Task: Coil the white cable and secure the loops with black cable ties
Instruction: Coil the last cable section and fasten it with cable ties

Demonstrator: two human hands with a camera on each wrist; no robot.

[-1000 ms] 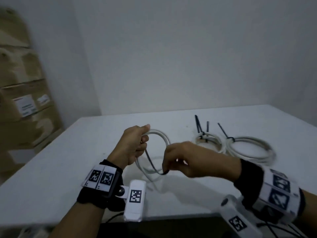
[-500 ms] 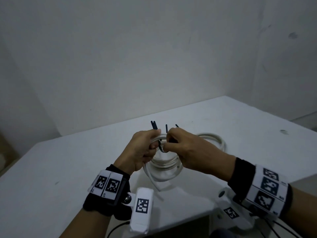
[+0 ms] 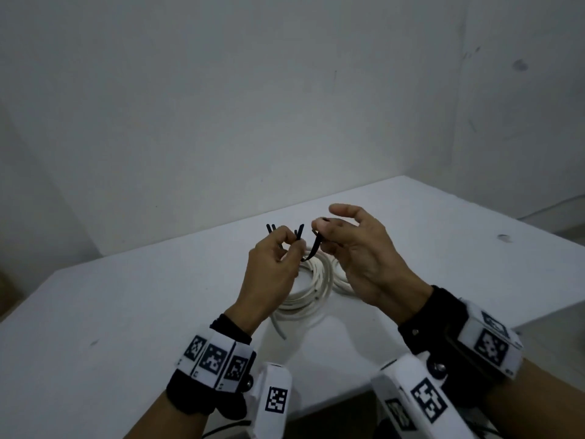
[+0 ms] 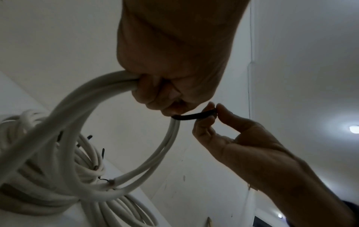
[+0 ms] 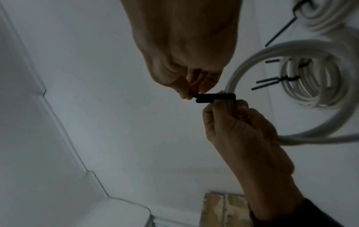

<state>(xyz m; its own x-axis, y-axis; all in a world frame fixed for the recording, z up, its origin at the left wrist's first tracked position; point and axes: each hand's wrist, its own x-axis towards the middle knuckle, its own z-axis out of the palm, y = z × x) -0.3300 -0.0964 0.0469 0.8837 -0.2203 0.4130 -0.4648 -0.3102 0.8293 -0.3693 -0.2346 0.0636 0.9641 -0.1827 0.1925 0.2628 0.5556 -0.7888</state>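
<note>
Black flat tie (image 3: 313, 247) pinched by right hand (image 3: 357, 258) around round white cable (image 3: 311, 289)

A white table (image 3: 133, 312) stands in the corner by grey walls (image 3: 221, 106). A lamp (image 4: 354, 129) shines on the ceiling. A brown box (image 5: 219, 208) sits low down.

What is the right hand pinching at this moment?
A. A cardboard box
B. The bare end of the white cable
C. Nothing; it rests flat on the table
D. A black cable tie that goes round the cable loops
D: the right hand pinches the black cable tie between thumb and finger, and the tie runs to the white cable loops that the left hand grips.
</note>
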